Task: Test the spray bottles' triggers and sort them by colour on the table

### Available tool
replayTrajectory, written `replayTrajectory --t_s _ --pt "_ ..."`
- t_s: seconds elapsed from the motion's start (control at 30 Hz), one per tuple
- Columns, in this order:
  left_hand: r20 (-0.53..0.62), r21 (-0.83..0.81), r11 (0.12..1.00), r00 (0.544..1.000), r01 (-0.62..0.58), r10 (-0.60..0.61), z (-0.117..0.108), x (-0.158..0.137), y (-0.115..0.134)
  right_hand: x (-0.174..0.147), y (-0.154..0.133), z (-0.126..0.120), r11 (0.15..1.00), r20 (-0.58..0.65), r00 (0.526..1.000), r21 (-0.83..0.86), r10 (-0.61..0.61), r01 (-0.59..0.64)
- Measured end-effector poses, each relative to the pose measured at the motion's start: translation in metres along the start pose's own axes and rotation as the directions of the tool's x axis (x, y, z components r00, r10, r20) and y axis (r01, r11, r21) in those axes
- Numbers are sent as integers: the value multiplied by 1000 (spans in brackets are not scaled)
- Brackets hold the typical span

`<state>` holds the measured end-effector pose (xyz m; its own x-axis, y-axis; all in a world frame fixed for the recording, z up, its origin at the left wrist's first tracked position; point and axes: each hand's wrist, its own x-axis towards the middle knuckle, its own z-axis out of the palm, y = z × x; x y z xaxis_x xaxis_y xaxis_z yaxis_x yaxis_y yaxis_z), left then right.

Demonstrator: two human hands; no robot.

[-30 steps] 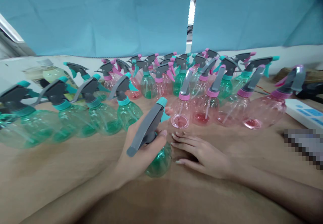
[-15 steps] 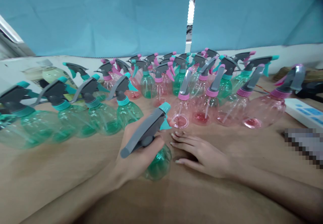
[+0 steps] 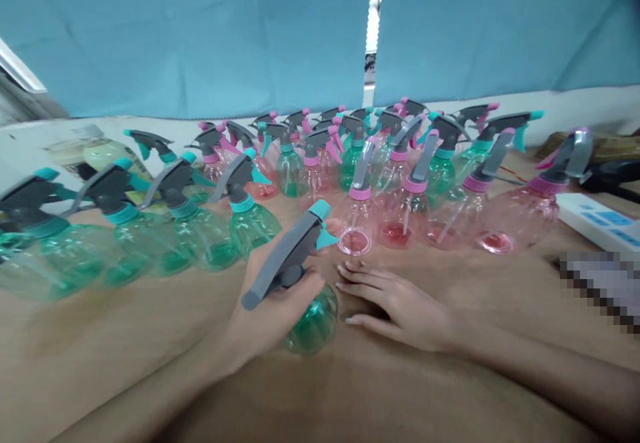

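Observation:
My left hand point(image 3: 280, 296) is wrapped round the neck of a green spray bottle point(image 3: 315, 323) with a grey and turquoise trigger head. The bottle is near the middle of the table, its nozzle pointing away from me. My hand hides the collar and part of the body. To its right, my right hand point(image 3: 395, 303) lies palm down on the table with its fingers stretched and slightly apart, holding nothing. Just beyond its fingertips stands a pink spray bottle point(image 3: 356, 230). Left of my left hand is another green spray bottle point(image 3: 254, 226).
Green spray bottles line the left, pink ones point(image 3: 465, 220) the right, and several mixed ones stand behind. At the right edge lie a white device with blue buttons point(image 3: 600, 220) and a pixelated object point(image 3: 605, 283). A blue cloth point(image 3: 200, 36) hangs at the back of the wooden table point(image 3: 125, 336).
The view has shifted very slightly. My left hand keeps its grip on the green spray bottle, and my right hand stays flat on the table.

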<state>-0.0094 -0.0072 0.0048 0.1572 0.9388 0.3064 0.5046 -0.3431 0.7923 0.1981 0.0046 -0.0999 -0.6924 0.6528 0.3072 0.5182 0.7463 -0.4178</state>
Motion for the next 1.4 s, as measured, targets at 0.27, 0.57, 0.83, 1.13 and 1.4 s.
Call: replayTrajectory --t_s 0.27,0.57,0.83,1.13,1.4 --pt "12 -20 999 999 34 -34 5 -1 -5 0 1 1 999 16 1000 -41 9 -8" --pt "24 68 998 1000 -1 0 2 0 0 1 0 -1 998 40 999 -55 13 -11" --pt "9 79 996 1000 -31 30 2 0 -3 1 0 0 999 26 1000 -42 7 -6" --pt "37 73 996 998 -54 51 1 1 -5 1 -1 -1 999 34 999 -49 6 -5" --pt "63 -13 998 996 -61 61 2 3 -8 1 -1 -1 999 31 999 -44 10 -8"
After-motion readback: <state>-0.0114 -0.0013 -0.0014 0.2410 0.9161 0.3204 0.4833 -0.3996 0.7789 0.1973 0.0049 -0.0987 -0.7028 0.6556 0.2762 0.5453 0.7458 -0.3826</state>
